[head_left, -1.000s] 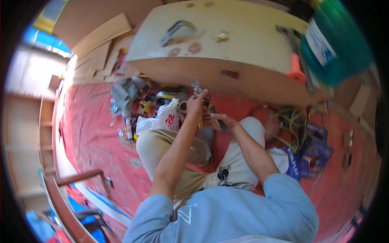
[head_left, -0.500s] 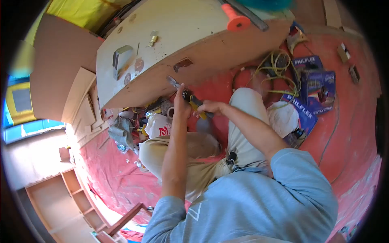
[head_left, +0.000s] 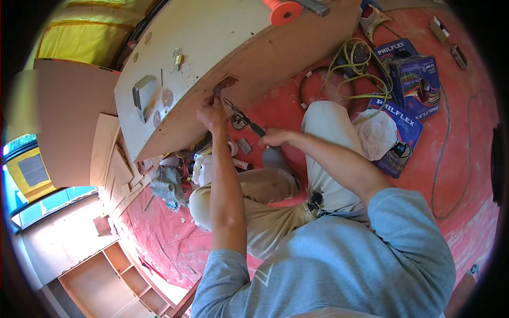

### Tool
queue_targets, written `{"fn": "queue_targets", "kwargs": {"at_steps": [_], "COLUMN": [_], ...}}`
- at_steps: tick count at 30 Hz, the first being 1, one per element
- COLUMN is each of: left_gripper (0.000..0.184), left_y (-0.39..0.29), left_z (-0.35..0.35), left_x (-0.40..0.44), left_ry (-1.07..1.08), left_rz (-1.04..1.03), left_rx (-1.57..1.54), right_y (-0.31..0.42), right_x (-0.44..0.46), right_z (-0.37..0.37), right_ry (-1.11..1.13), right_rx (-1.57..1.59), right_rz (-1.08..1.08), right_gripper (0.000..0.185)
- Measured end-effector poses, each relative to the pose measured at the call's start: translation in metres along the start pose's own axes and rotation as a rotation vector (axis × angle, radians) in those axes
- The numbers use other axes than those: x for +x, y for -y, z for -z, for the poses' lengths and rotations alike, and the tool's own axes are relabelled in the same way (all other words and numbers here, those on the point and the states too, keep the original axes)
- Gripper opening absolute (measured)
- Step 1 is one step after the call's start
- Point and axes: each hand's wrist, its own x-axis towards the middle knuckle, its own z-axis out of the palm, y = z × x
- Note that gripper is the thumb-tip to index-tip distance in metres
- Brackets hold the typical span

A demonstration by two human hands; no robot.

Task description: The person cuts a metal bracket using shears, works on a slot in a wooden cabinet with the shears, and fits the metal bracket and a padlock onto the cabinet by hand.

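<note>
My left hand (head_left: 213,112) is raised to the side of the wooden panel (head_left: 286,61), just below a rectangular cutout (head_left: 227,82). Its fingers are closed near the cutout's lower edge, around something small and dark that I cannot make out. Lower and to the right, my right hand (head_left: 274,138) is wrapped round the dark handle of a pair of pliers (head_left: 249,122). The pliers slant up and left, their front end close to my left hand. Whether their jaws grip anything is too small to tell.
On the panel's pale top lie a padlock (head_left: 177,59), a metal handle-shaped piece (head_left: 142,98) and an orange-handled tool (head_left: 283,11). Blue Philflex boxes (head_left: 416,82) and coiled yellow cable (head_left: 360,66) rest on the red floor to the right. A grey cloth (head_left: 168,183) and clutter sit left of my knees.
My left hand has moved up and left, off the tool and to the cutout. My right hand still holds the pliers, now angled toward the panel. The view has shifted slightly.
</note>
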Motion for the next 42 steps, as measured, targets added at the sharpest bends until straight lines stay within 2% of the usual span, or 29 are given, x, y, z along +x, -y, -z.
{"fn": "queue_targets", "kwargs": {"at_steps": [3, 6, 9, 12, 15, 18, 21, 27, 30, 36, 39, 42], "left_gripper": [0.025, 0.024, 0.026, 0.03, 0.035, 0.044, 0.049, 0.048, 0.044, 0.037, 0.036, 0.034], "left_y": [-0.024, -0.026, -0.029, 0.012, 0.039, 0.046, 0.012, 0.011, 0.006, -0.006, -0.004, 0.009], "left_z": [0.011, 0.009, 0.014, 0.009, 0.015, 0.02, 0.019, 0.002, -0.001, 0.0, -0.002, -0.008], "left_x": [-0.009, -0.011, -0.012, -0.001, -0.004, -0.012, -0.036, -0.048, -0.047, -0.045, -0.046, -0.046], "left_ry": [-0.042, -0.071, -0.03, 0.118, 0.01, 0.36, 0.598, 0.532, 0.521, 0.454, 0.452, 0.452], "left_rz": [-0.13, -0.174, -0.099, 0.191, 0.458, 0.673, 0.713, 0.705, 0.629, 0.664, 0.66, 0.668], "left_rx": [0.071, 0.079, 0.043, -0.56, -0.707, -0.975, -1.177, -1.137, -1.158, -1.167, -1.2, -1.199], "right_y": [-0.001, 0.007, 0.018, 0.023, 0.003, -0.001, -0.014, -0.013, -0.011, -0.011, -0.017, -0.02], "right_x": [-0.001, -0.009, -0.022, -0.033, -0.019, -0.015, 0.001, 0.002, 0.002, 0.005, 0.011, 0.014], "right_z": [0.002, 0.004, -0.001, -0.001, -0.003, 0.0, 0.006, 0.004, 0.007, 0.009, 0.003, 0.003], "right_ry": [-0.015, 0.049, -0.014, 0.014, 0.125, 0.185, 0.24, 0.194, 0.187, 0.151, 0.16, 0.186], "right_rx": [-0.024, -0.003, -0.003, 0.101, 0.233, 0.341, 0.285, 0.335, 0.335, 0.322, 0.456, 0.392], "right_rz": [0.045, -0.002, -0.008, 0.053, 0.113, 0.048, 0.013, 0.039, -0.012, 0.039, 0.059, 0.012], "right_gripper": [0.031, 0.031, 0.028, 0.026, 0.025, 0.026, 0.039, 0.039, 0.039, 0.039, 0.037, 0.036]}}
